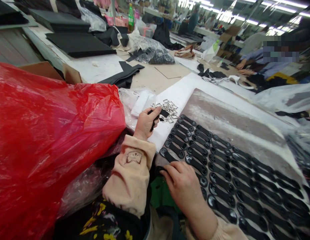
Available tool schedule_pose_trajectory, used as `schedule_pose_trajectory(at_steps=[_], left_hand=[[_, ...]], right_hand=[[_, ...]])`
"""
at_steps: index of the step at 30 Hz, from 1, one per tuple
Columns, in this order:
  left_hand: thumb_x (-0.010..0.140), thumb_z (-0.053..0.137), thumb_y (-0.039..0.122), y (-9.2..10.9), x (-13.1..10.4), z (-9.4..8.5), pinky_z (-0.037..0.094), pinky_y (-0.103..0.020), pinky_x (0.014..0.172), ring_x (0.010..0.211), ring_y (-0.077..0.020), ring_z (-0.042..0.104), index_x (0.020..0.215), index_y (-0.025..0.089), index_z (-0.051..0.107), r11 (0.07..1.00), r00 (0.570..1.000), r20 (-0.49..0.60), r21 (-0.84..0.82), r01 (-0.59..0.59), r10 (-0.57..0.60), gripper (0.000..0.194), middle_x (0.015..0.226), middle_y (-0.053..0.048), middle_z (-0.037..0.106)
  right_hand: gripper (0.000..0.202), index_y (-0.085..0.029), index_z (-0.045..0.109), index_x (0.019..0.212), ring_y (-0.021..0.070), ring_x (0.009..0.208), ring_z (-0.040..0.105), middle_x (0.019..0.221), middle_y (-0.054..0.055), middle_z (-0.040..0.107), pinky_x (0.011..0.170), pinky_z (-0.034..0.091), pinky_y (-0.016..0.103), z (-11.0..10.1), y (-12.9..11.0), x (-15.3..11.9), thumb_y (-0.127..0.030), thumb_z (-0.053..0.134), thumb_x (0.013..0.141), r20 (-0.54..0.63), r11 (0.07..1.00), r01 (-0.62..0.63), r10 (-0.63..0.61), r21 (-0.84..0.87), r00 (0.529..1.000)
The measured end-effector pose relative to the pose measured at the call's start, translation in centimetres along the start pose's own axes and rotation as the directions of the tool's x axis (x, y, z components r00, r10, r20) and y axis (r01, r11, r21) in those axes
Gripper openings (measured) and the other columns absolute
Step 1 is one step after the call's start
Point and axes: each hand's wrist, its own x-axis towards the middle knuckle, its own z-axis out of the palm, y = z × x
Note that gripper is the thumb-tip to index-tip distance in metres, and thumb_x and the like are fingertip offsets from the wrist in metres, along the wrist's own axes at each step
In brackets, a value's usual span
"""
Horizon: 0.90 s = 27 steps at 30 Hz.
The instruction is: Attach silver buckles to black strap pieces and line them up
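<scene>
My left hand (144, 123) is closed around black fabric pieces (152, 126), with the thumb and index finger extended toward a small pile of silver metal rectangular rings (172, 108). A black piece also shows among those rings. Lower down, my right hand (186, 185) curls its fingers at the near left corner of a grey board (207, 103). A dark strap end (159, 169) pokes out by its fingertips. Black straps with shiny rounded ends (196, 164) lie on the board in several rows, just right of this hand.
A large red plastic bag (57, 133) bulges on the left beside a cardboard box (71, 73). Black foam-like sheets (81, 43), black fabric strips (126, 75), a clear bag (156, 50) and a green bottle (130, 18) stand farther back. A co-worker's hands (245, 68) rest at far right.
</scene>
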Motion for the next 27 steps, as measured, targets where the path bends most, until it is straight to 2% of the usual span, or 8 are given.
schedule_pose_trajectory(at_steps=[4,7,11,14,22,24,27], left_hand=[[0.062,0.077,0.038,-0.1,-0.1,0.3,0.014,-0.014,0.031,0.037,0.0000,0.033,0.068,0.017,0.042,1.000,1.000,-0.009,0.016,0.013,-0.013,0.041,0.057,0.008,0.042],[0.062,0.077,0.040,-0.1,-0.2,0.5,0.014,-0.014,0.031,0.037,-0.0001,0.033,0.068,0.017,0.042,0.999,1.000,-0.009,0.032,0.026,-0.026,0.041,0.055,0.008,0.042],[0.062,0.077,0.038,-0.1,-0.3,0.6,0.014,-0.013,0.031,0.037,-0.0001,0.034,0.068,0.017,0.042,0.999,1.000,-0.002,0.023,0.024,-0.024,0.041,0.057,0.008,0.043],[0.062,0.077,0.036,-0.1,-0.3,0.6,0.015,-0.013,0.030,0.037,-0.0002,0.034,0.068,0.017,0.041,1.000,1.000,0.002,0.016,0.015,-0.015,0.041,0.057,0.008,0.042],[0.063,0.077,0.036,-0.2,-0.5,0.9,0.017,-0.013,0.030,0.037,-0.0004,0.034,0.070,0.017,0.044,0.999,1.000,0.018,0.039,0.006,-0.007,0.038,0.058,0.008,0.041],[0.064,0.077,0.035,0.2,-1.0,1.1,0.017,-0.013,0.030,0.036,-0.0007,0.034,0.070,0.017,0.045,0.998,1.000,0.016,0.063,-0.006,0.005,0.037,0.057,0.007,0.042],[0.065,0.076,0.033,1.2,-2.7,1.9,0.017,-0.013,0.031,0.036,-0.0009,0.034,0.071,0.016,0.048,0.996,0.999,0.031,0.091,-0.014,0.011,0.033,0.056,0.007,0.044]], right_hand=[[0.007,-0.021,0.061,0.082,0.0242,0.084,0.053,0.083,0.006,0.060,0.073,0.037,0.037,0.5,0.3,0.0,-0.023,0.057,0.087,0.013,0.997,-0.041,0.040,0.060,0.999],[0.010,-0.020,0.059,0.075,0.0216,0.081,0.054,0.079,0.003,0.059,0.071,0.038,0.033,0.2,0.9,0.6,-0.021,0.060,0.085,0.054,0.979,-0.069,0.060,0.192,0.997],[0.013,-0.021,0.061,0.074,0.0178,0.077,0.056,0.076,0.000,0.060,0.070,0.040,0.028,-0.5,1.4,1.6,-0.022,0.057,0.087,0.084,0.912,-0.139,0.115,0.387,0.990],[0.014,-0.021,0.064,0.076,0.0169,0.075,0.058,0.075,0.000,0.062,0.069,0.041,0.027,-0.6,1.4,2.2,-0.024,0.056,0.088,0.091,0.895,-0.207,0.186,0.394,0.978],[0.009,-0.022,0.067,0.090,0.0221,0.086,0.058,0.085,0.004,0.065,0.078,0.039,0.034,-0.1,1.1,1.9,-0.022,0.060,0.086,-0.051,0.986,-0.139,0.144,0.096,0.988],[0.008,-0.021,0.065,0.090,0.0225,0.087,0.057,0.087,0.004,0.065,0.079,0.038,0.035,-0.5,1.0,1.6,-0.021,0.059,0.086,-0.121,0.985,-0.135,0.149,0.111,0.981],[0.007,-0.020,0.063,0.091,0.0208,0.087,0.057,0.087,0.004,0.063,0.079,0.041,0.034,-1.6,1.0,0.7,-0.021,0.057,0.087,-0.210,0.959,-0.102,0.160,0.264,0.965]])
